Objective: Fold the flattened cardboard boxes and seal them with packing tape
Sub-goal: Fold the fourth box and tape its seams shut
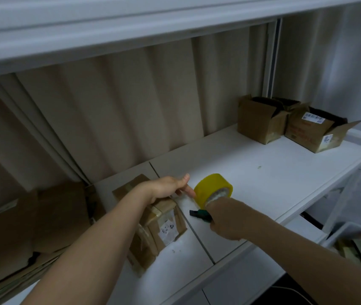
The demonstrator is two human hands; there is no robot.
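A yellow roll of packing tape [212,188] is held just above the white shelf [263,177] by my right hand [225,219], which also grips a dark green cutter [199,213]. A strip of tape runs from the roll to the top of a folded cardboard box [155,230] with a white label on its side. My left hand [170,187] rests on the box top, its fingers at the end of the tape strip.
Two cardboard boxes with open flaps [261,119] [316,133] stand at the back right of the shelf. Flattened cardboard [32,225] is piled at the left. A corrugated wall stands behind and another shelf hangs overhead. A white bin [351,236] sits low on the right.
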